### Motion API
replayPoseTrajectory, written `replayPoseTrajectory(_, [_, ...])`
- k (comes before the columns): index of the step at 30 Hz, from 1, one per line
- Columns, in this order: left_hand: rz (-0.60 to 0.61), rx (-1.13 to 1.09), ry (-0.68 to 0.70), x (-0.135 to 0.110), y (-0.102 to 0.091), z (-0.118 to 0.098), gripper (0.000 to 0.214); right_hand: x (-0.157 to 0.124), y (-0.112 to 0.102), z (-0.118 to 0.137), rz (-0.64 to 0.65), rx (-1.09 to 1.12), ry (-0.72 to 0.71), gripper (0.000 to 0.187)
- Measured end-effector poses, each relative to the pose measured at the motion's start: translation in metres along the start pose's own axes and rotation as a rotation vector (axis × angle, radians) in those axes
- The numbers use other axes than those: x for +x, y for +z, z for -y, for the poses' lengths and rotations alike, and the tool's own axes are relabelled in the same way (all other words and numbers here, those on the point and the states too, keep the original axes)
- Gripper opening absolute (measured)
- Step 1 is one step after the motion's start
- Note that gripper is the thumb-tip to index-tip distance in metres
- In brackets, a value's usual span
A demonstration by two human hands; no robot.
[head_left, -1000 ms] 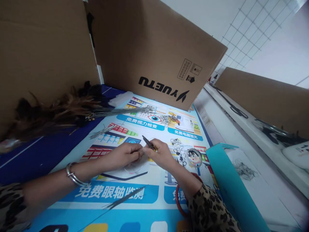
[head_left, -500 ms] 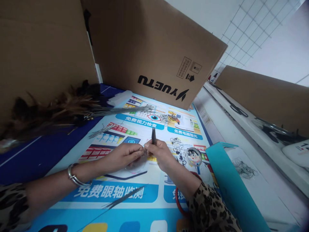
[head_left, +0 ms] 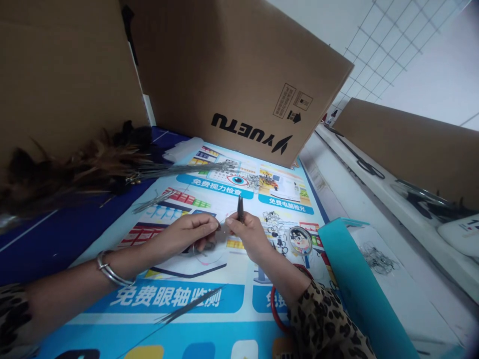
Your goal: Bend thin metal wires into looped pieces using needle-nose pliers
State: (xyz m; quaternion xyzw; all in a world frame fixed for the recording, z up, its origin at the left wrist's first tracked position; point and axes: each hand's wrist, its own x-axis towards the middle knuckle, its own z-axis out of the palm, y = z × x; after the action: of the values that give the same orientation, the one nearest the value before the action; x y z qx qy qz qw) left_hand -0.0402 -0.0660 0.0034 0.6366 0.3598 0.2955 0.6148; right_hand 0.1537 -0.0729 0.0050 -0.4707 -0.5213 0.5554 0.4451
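Note:
My right hand (head_left: 250, 238) is closed around a dark pointed tool (head_left: 240, 209) that looks like small pliers, its tip pointing up and away from me. To its left, my left hand (head_left: 196, 230) pinches a small dark piece (head_left: 219, 227) between thumb and forefinger; what it is cannot be made out. A narrow gap separates the fingertips of both hands. Nearer to me, a bundle of thin grey wires (head_left: 192, 304) lies on the printed sheet. Small black ring-shaped pieces (head_left: 276, 230) are scattered right of my right hand, beside a round clear-rimmed dish (head_left: 300, 241).
Further wire bundles (head_left: 187, 169) lie at the back left beside brown feathers (head_left: 93, 159). A large cardboard box (head_left: 239, 75) stands behind. At right is a teal box (head_left: 359, 279) near tangled thin wire loops (head_left: 377, 258). A red loop handle (head_left: 276, 310) lies beneath my right forearm.
My left hand has drawn slightly left, away from my right hand, and a gap has opened between their fingertips. My right hand still holds the dark tool in nearly the same place.

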Motion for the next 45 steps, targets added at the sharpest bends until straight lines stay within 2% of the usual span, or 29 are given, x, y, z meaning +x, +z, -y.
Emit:
replayPoseTrajectory(11, [-0.082,0.012,-0.023,0.0002,0.0022,0.0069,0.038,-0.0016,0.0020,-0.0051,-0.062,-0.052,-0.060,0.025])
replayPoseTrajectory(18, [-0.253,0.064,-0.037,-0.0022,0.0026,0.0052,0.040,-0.0010,-0.0006,0.0000,0.037,-0.094,-0.040,0.023])
replayPoseTrajectory(21, [-0.292,0.108,-0.031,-0.0023,0.0028,0.0044,0.038,-0.0014,-0.0008,0.0017,0.086,-0.158,-0.045,0.021])
replayPoseTrajectory(25, [-0.273,0.182,0.026,-0.0021,0.0036,0.0075,0.035,-0.0023,0.0012,0.0009,0.074,-0.219,-0.015,0.018])
replayPoseTrajectory(28, [-0.190,0.218,0.075,-0.0024,0.0051,0.0099,0.033,-0.0019,0.0024,-0.0011,0.048,-0.220,-0.016,0.018])
replayPoseTrajectory(31, [-0.126,0.195,0.068,-0.0023,0.0069,0.0094,0.032,-0.0007,0.0019,-0.0028,0.038,-0.182,0.003,0.021])
replayPoseTrajectory(36, [-0.216,0.112,0.005,-0.0011,0.0068,0.0057,0.034,-0.0001,-0.0013,-0.0013,0.014,-0.077,0.006,0.025])
replayPoseTrajectory(40, [-0.297,0.056,-0.022,-0.0009,0.0049,0.0063,0.036,-0.0016,-0.0024,0.0012,0.057,-0.135,0.028,0.024])
replayPoseTrajectory(45, [-0.252,-0.007,-0.015,-0.0003,0.0032,0.0099,0.031,-0.0015,-0.0021,-0.0003,0.055,-0.177,-0.010,0.018])
